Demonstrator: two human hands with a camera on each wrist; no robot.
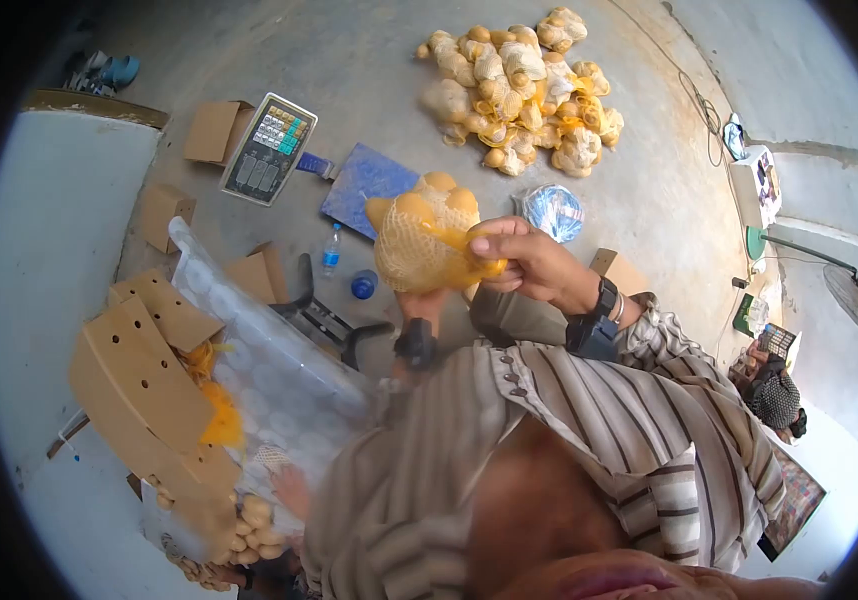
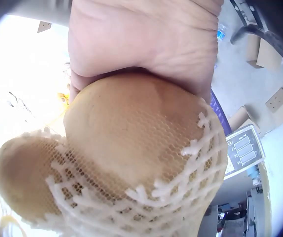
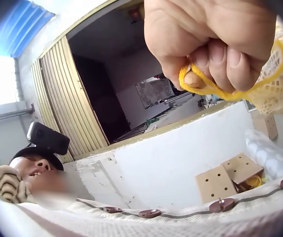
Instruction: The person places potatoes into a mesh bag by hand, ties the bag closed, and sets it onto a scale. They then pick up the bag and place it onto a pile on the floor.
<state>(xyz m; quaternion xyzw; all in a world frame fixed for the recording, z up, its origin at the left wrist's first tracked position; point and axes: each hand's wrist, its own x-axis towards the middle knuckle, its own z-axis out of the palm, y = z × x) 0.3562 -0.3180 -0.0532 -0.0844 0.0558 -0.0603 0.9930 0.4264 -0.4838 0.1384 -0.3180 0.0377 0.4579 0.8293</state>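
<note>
A yellow net bag packed with round tan fruit hangs in front of the striped shirt. White foam netting wraps part of the fruit. From below, my left hand holds the bag, its palm against one large fruit in the left wrist view; most of its fingers are hidden behind the load. My right hand grips the bag's gathered yellow mesh end. In the right wrist view, the curled fingers and thumb pinch a yellow mesh loop.
Beyond the bag stand a blue scale platform and its keypad display. Filled net bags lie piled on the floor. Bubble wrap, punched cardboard boxes and loose fruit are at left. A water bottle stands nearby.
</note>
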